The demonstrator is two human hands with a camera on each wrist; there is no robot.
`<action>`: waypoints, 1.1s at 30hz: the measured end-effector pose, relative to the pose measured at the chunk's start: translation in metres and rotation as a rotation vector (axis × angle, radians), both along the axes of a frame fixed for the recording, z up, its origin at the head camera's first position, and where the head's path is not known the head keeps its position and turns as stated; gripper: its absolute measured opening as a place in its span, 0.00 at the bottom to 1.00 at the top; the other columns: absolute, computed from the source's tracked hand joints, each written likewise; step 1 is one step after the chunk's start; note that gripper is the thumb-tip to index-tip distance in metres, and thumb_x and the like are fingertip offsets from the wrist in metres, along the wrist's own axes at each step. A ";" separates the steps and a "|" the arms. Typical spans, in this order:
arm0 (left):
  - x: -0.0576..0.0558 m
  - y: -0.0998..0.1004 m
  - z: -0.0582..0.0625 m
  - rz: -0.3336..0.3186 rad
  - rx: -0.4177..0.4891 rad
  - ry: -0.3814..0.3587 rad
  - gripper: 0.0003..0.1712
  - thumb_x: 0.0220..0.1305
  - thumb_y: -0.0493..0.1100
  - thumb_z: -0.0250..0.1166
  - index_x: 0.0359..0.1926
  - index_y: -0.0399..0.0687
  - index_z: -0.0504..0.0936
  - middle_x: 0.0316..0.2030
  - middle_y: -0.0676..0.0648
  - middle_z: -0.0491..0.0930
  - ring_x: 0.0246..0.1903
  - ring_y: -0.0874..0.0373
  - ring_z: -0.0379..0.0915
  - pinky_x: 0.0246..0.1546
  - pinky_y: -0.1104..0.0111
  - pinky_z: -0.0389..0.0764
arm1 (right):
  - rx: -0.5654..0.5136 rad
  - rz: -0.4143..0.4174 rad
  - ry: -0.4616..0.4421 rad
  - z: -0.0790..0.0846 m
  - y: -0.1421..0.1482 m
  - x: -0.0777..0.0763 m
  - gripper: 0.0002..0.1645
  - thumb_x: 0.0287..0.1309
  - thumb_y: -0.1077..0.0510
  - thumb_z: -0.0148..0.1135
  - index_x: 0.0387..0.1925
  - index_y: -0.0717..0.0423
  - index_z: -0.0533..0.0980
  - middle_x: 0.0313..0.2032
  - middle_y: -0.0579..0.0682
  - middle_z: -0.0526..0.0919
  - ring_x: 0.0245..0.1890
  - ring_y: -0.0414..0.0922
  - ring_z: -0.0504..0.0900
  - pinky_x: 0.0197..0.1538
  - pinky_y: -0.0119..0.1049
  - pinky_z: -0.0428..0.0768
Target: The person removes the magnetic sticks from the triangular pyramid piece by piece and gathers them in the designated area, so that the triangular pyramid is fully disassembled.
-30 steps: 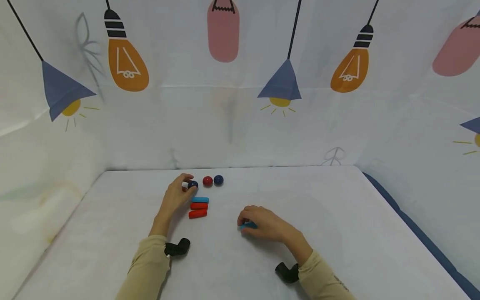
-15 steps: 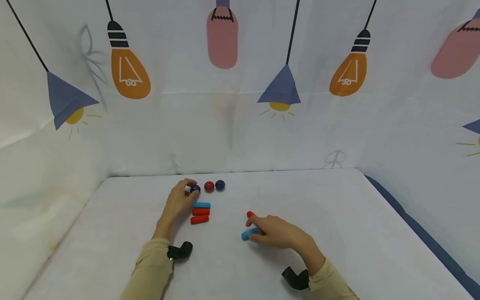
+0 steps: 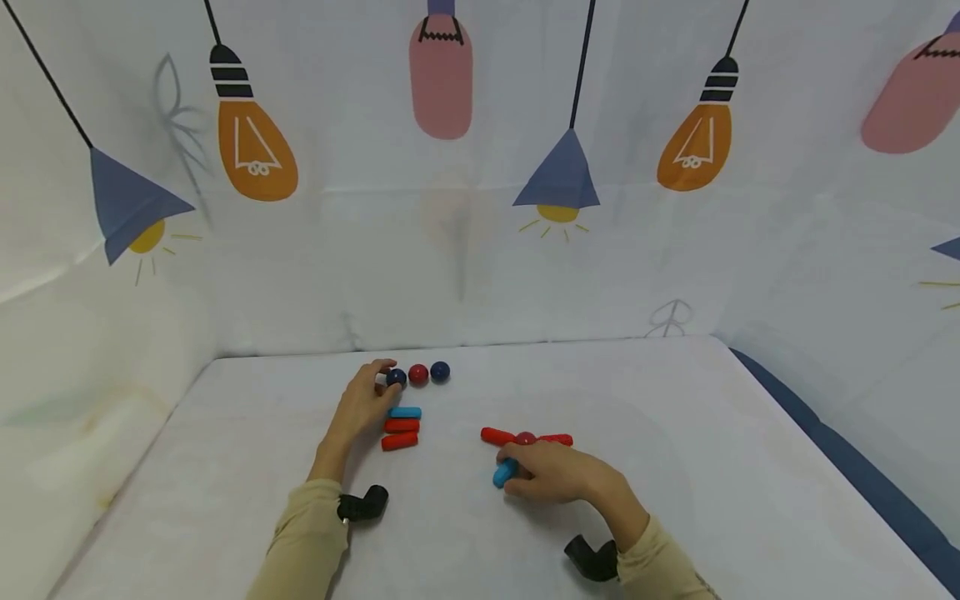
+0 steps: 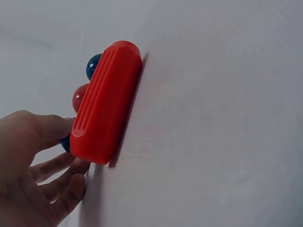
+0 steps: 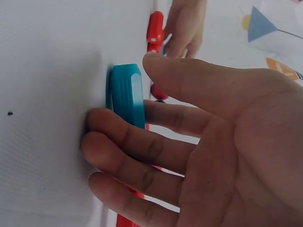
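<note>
My left hand (image 3: 362, 407) holds a dark blue ball (image 3: 396, 378) between thumb and fingers at the back of the table. A red ball (image 3: 418, 375) and another dark blue ball (image 3: 440, 372) continue the row to its right. Right of the middle, my right hand (image 3: 561, 473) pinches a light blue stick (image 3: 505, 473), its far end partly hidden by fingers. Just behind that hand, a red stick (image 3: 497, 436), a red ball (image 3: 526, 438) and a second red stick (image 3: 557, 439) form a line. The left wrist view shows one ridged red stick (image 4: 106, 104) up close.
Near the left hand, a light blue stick (image 3: 406, 412) and two red sticks (image 3: 402, 426) lie stacked in rows on the white table (image 3: 675, 467). A printed white backdrop (image 3: 360, 250) rises behind the table. Black camera mounts (image 3: 592, 558) jut from the wrists.
My left hand has slid its dark blue ball rightward, close to the red ball. The right hand has shifted slightly right and turned the light blue stick; the red pieces behind it have come into view.
</note>
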State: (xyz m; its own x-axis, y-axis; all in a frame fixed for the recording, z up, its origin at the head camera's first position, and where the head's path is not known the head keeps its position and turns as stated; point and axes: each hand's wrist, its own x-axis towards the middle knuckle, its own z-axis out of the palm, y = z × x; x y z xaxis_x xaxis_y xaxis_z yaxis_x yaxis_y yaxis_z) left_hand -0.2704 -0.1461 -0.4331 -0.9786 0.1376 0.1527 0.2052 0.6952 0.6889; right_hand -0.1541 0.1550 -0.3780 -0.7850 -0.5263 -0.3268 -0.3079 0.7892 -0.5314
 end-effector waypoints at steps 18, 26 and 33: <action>0.046 0.059 0.042 -0.332 0.009 0.039 0.18 0.63 0.43 0.62 0.53 0.46 0.75 0.49 0.43 0.76 0.45 0.51 0.75 0.47 0.56 0.77 | -0.032 0.023 0.049 -0.011 0.002 -0.012 0.22 0.59 0.49 0.62 0.54 0.48 0.71 0.33 0.39 0.72 0.35 0.37 0.71 0.40 0.29 0.74; 0.058 0.094 0.017 -0.439 -0.197 -0.005 0.15 0.57 0.41 0.68 0.46 0.49 0.77 0.39 0.48 0.76 0.40 0.57 0.72 0.41 0.67 0.78 | -0.069 0.073 0.087 -0.014 0.003 -0.014 0.24 0.58 0.49 0.63 0.55 0.48 0.71 0.38 0.42 0.72 0.39 0.38 0.71 0.47 0.34 0.75; 0.060 0.095 0.014 -0.378 -0.217 -0.029 0.12 0.56 0.40 0.68 0.42 0.53 0.78 0.33 0.53 0.78 0.32 0.62 0.71 0.34 0.72 0.74 | -0.056 0.084 0.137 -0.015 0.006 -0.016 0.23 0.58 0.49 0.63 0.54 0.46 0.72 0.40 0.46 0.71 0.42 0.41 0.69 0.45 0.36 0.74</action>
